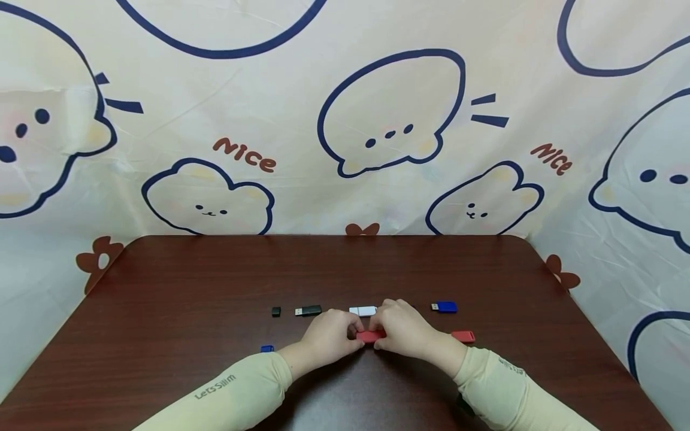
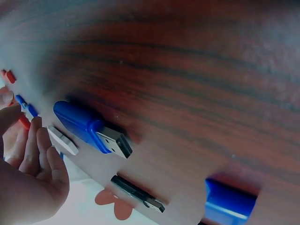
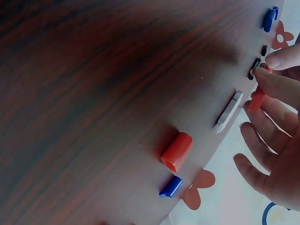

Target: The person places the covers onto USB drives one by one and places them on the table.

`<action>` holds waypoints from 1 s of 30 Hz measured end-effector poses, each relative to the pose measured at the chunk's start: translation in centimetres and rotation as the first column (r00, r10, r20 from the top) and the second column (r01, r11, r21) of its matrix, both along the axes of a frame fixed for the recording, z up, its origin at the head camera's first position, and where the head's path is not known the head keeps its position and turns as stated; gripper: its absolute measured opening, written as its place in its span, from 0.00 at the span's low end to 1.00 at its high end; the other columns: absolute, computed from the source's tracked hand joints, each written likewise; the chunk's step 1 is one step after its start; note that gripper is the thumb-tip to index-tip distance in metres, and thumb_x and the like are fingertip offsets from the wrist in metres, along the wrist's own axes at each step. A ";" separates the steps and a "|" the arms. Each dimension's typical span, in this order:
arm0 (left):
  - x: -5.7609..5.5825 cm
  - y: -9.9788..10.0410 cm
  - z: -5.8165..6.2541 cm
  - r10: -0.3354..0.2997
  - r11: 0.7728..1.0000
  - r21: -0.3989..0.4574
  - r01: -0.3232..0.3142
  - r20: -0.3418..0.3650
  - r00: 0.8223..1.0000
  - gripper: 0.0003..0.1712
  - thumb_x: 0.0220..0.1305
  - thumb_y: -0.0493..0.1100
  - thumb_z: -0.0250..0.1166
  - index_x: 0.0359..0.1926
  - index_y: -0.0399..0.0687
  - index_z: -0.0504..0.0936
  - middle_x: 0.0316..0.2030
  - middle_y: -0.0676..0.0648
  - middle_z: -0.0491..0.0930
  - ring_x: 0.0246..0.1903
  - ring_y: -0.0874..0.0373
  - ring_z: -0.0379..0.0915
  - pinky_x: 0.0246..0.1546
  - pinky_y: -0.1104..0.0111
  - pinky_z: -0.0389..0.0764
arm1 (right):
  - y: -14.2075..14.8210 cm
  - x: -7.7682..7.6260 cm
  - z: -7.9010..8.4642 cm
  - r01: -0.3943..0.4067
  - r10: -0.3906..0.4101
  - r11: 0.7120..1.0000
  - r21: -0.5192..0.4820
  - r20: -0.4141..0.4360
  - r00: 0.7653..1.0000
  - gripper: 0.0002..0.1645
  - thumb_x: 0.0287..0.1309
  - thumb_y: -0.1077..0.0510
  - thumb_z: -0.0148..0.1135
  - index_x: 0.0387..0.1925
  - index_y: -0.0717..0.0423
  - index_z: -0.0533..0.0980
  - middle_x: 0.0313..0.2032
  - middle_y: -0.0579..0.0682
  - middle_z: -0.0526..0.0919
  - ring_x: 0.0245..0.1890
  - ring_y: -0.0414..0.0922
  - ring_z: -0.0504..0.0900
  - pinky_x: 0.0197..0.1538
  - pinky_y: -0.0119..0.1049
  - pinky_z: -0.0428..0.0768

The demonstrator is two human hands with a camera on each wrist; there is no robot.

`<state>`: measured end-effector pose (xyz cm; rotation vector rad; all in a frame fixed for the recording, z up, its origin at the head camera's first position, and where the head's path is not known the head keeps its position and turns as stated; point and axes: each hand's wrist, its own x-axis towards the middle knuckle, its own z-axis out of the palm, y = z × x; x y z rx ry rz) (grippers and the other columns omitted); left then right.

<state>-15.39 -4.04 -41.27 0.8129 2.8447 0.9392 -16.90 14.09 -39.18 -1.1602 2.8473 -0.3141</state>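
Note:
Both hands meet at the middle of the table over a red USB stick (image 1: 369, 337). My left hand (image 1: 330, 339) pinches its left end between thumb and fingers. From the other side, my right hand (image 1: 404, 329) pinches the right end. The fingers cover both ends of the stick. Just behind them lies a white USB stick (image 1: 363, 311). In the left wrist view, a blue USB stick (image 2: 89, 129) with its metal plug bare lies on the table near the left wrist. A hollow red cap (image 3: 177, 151) rests near the right wrist.
On the brown table (image 1: 215, 275), a black USB stick (image 1: 308, 310) and a small black cap (image 1: 276, 312) lie back left. A blue cap (image 1: 266, 348) sits beside the left sleeve. Another blue USB stick (image 1: 446, 307) lies back right. A printed cloth (image 1: 302, 197) hangs behind.

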 end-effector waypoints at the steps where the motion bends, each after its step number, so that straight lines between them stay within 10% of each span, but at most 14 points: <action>1: 0.0 0.0 -0.1 0.000 1.000 -0.004 0.000 -0.002 1.000 0.03 0.49 0.41 0.70 0.28 0.49 0.83 0.22 0.56 0.82 0.23 0.69 0.73 0.25 0.76 0.70 | 0.0 0.0 0.0 -0.001 0.001 1.000 0.000 0.001 1.000 0.07 0.42 0.53 0.73 0.25 0.47 0.82 0.24 0.39 0.81 0.29 0.35 0.68 0.35 0.31 0.66; 13: 0.0 0.0 -0.4 -0.005 0.997 -0.076 -0.003 -0.106 0.994 0.04 0.48 0.43 0.71 0.27 0.50 0.84 0.23 0.56 0.83 0.26 0.64 0.75 0.30 0.73 0.71 | 0.0 0.0 -0.5 -0.018 0.019 1.000 0.019 -0.025 1.000 0.08 0.40 0.52 0.74 0.26 0.46 0.83 0.25 0.38 0.82 0.28 0.35 0.68 0.33 0.29 0.64; 30: 0.0 -0.1 -0.6 0.011 0.995 -0.097 -0.019 -0.073 0.997 0.04 0.49 0.44 0.70 0.27 0.51 0.84 0.23 0.56 0.82 0.27 0.64 0.74 0.30 0.73 0.72 | -0.1 0.0 -0.6 -0.023 0.022 0.999 0.023 0.011 1.000 0.07 0.45 0.55 0.70 0.30 0.48 0.83 0.27 0.39 0.83 0.30 0.36 0.72 0.35 0.31 0.66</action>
